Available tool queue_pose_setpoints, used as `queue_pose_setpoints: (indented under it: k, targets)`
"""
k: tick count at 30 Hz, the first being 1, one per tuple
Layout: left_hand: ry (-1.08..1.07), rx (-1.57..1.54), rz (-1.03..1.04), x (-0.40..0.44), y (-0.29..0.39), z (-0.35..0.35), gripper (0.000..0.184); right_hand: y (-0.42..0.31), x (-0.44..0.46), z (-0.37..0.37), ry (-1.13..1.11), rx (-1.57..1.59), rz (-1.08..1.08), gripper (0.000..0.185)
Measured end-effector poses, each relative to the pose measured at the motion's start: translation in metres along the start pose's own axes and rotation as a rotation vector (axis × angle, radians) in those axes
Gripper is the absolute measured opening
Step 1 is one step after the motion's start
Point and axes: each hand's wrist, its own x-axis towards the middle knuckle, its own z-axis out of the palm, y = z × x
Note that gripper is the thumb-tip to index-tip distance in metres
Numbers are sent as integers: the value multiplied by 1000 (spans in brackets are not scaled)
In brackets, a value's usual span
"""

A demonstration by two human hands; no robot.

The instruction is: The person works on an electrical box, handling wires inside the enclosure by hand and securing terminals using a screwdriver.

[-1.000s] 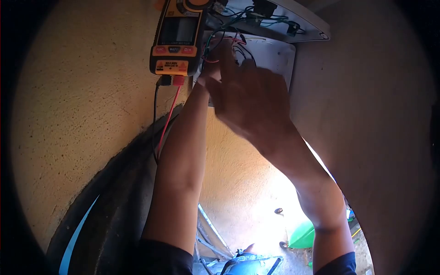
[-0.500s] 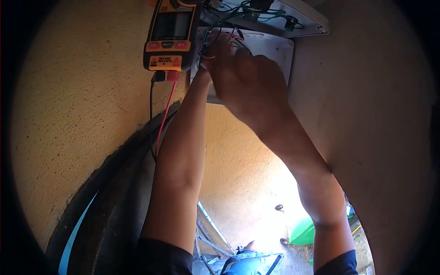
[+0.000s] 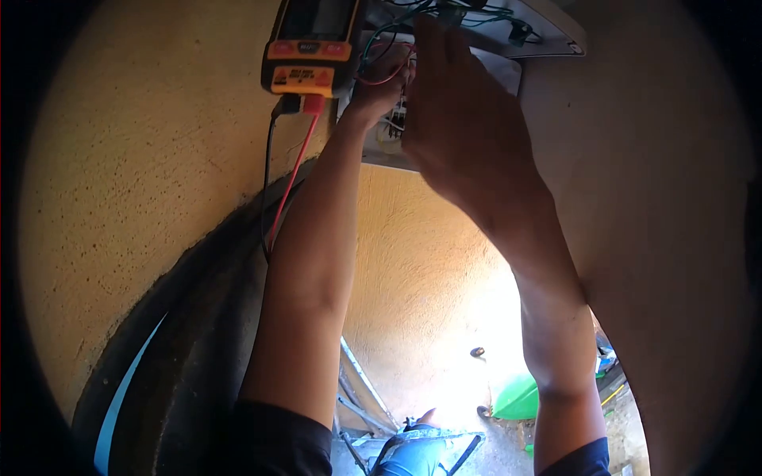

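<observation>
My left hand (image 3: 378,89) is inside the white electrical box (image 3: 389,156), with its fingers closed near a looped red wire (image 3: 394,77). What those fingers hold is hidden. My right hand (image 3: 468,115) is raised in front of the box, its fingers stretched up towards the green wires (image 3: 484,14) on the opened lid (image 3: 556,41). Part of a terminal block (image 3: 395,125) shows between the hands. Left of them is an orange and black multimeter (image 3: 308,49), with a black lead (image 3: 266,174) and a red lead (image 3: 294,174) plugged into its lower end.
A rough yellow wall (image 3: 159,159) rises on the left, and a plain surface (image 3: 651,198) is close on the right. Below are a metal frame with a blue part (image 3: 413,458) and a green object (image 3: 517,398) on the brightly lit floor.
My right hand has moved apart from my left, and its fingers have straightened upward. The terminal block has come into sight. The multimeter and box sit slightly higher and further right in view.
</observation>
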Motion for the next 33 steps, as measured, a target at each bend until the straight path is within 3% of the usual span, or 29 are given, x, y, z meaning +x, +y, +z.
queue_pose_setpoints:
  k: [1,3,5,6,8,11,12,14,15,18,20,27,30,32,33]
  targets:
    - [103,205,135,2,-5,5,8,4,2,5,-3,-13,-52,33]
    - [123,238,87,4,-4,3,8,3,7,3,0,-24,-112,34]
    - [107,218,-18,3,2,2,8,-5,13,-5,-356,-34,118,28]
    - [105,225,-49,3,3,3,8,-5,9,-6,-351,-27,108,28]
    - [104,249,-103,1,8,4,9,1,-2,-4,-70,64,-24,25]
    - [97,271,-176,-4,13,6,11,12,-1,7,-6,35,-129,24]
    - [96,267,-181,-2,12,5,11,7,1,5,-9,43,-130,24]
    - [106,259,-163,-2,12,4,12,-5,6,-9,-286,-100,37,22]
    - [108,254,-158,-2,11,4,12,-6,3,-10,-291,-97,37,22]
    - [122,243,-145,-1,11,2,12,-3,1,-6,-137,-60,-86,19]
    - [128,233,-133,-2,11,2,12,9,1,10,139,-58,-332,21]
    - [135,214,-103,0,11,2,13,-5,-5,10,-21,-149,-104,25]
    - [131,193,-85,-2,10,2,14,1,-6,15,-48,-142,-131,25]
    - [127,164,-67,-3,10,3,14,14,-2,23,115,-191,-335,27]
    - [122,148,-57,-4,10,2,14,12,-4,22,118,-197,-332,27]
